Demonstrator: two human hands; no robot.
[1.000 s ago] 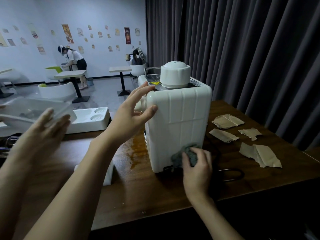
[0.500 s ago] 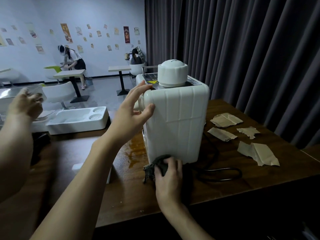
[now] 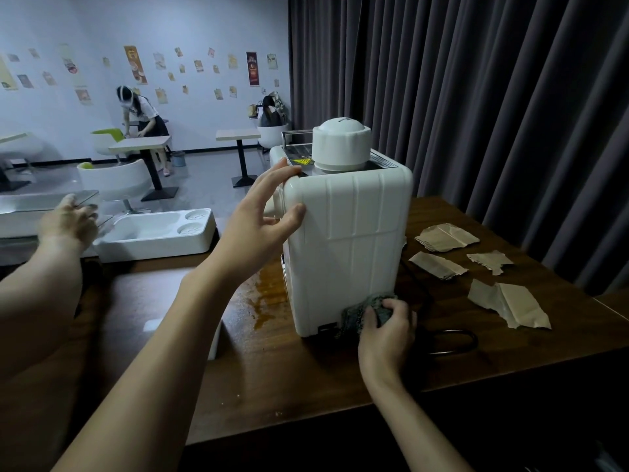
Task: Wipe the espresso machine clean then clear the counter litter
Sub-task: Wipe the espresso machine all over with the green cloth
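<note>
Espresso machine braced by left hand; right hand presses cloth.

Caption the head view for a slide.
Left hand steadies the white espresso machine while the right hand wipes its lower edge with a dark cloth; paper scraps lie alongside.

Showing no legible wording anywhere. Yellow warning sticker lying on top of espresso machine, print too small; far wall posters bearing blurred, unreadable lettering.
</note>
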